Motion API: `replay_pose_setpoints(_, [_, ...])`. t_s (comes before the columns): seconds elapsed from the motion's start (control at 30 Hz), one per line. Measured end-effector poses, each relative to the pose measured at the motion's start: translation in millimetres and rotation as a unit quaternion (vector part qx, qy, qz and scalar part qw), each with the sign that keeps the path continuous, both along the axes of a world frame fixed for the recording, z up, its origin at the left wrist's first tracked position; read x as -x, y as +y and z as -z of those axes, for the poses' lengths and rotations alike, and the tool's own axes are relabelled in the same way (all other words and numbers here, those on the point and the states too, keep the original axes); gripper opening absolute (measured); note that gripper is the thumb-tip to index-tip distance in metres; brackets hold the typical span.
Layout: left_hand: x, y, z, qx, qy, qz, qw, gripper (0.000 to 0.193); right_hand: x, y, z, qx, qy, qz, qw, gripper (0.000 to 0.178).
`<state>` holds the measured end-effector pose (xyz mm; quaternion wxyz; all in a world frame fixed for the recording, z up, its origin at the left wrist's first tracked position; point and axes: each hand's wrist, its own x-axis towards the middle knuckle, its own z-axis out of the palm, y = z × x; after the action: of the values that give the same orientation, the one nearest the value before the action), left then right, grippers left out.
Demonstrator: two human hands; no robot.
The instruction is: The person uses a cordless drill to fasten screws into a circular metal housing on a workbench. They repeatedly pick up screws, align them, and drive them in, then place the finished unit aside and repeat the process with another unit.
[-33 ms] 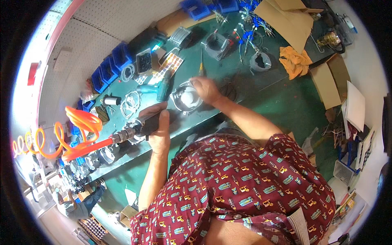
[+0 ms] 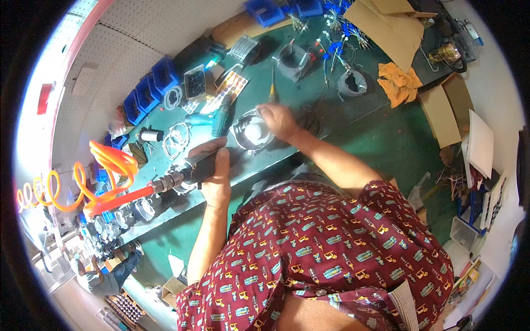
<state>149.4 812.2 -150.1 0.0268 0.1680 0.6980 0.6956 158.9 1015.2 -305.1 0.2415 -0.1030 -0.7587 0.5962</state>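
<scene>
My left hand [image 2: 218,179] is closed around a black air tool [image 2: 197,170] with a metal coupling. An orange coiled air hose [image 2: 121,202] runs from that coupling off to the left. The tool's front end is hidden behind my fingers. In front of me on the bench lies a round grey metal housing [image 2: 238,135] with a white domed centre. My right hand [image 2: 280,122] pinches its upper right rim. Just beyond it lie a teal cordless drill [image 2: 221,118] and a screwdriver with a yellow handle [image 2: 273,94].
Blue bins [image 2: 149,91] line the pegboard wall. Cable coils [image 2: 176,140] and more housings [image 2: 293,60] lie on the green bench. An orange cloth [image 2: 398,84] and cardboard [image 2: 386,30] are at the right. Another person [image 2: 105,278] is at the lower left.
</scene>
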Motion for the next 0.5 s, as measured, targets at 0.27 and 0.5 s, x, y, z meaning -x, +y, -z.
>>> replay_pose_setpoints(0.27, [-4, 3, 5, -0.011, -0.012, -0.012, 1.0, 0.03, 1, 4, 5, -0.04, 0.037, -0.01, 0.998, 0.027])
replay_pose_setpoints(0.5, [-7, 11, -11, 0.082, 0.014, 0.033, 0.996, 0.031, 2, 2, 4, -0.043, 0.027, -0.013, 0.999, 0.026])
